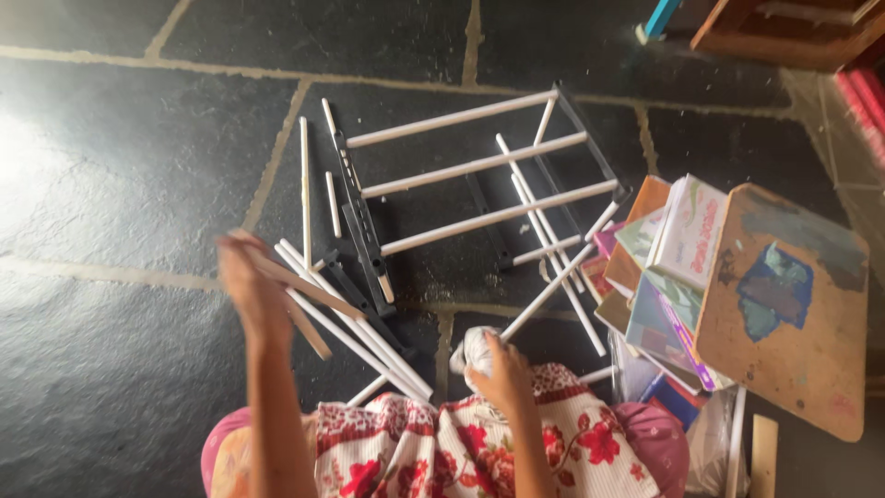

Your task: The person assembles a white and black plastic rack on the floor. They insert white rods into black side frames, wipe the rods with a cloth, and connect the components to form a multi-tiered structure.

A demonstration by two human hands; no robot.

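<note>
Nearest, right hand (pixel 502 369) is closed round a white cloth (pixel 475 349) just above the floral lap. Left hand (pixel 251 290) is raised, gripping a thin wooden stick (pixel 309 295) slanting down-right, w/ loose white rods (pixel 355 332) under it. The rack (pixel 479 180) lies flat just beyond both hands, its rods running left-right; right hand is nearer. Right of the rack: a book pile (pixel 664 267) and a wooden board (pixel 784 304).
</note>
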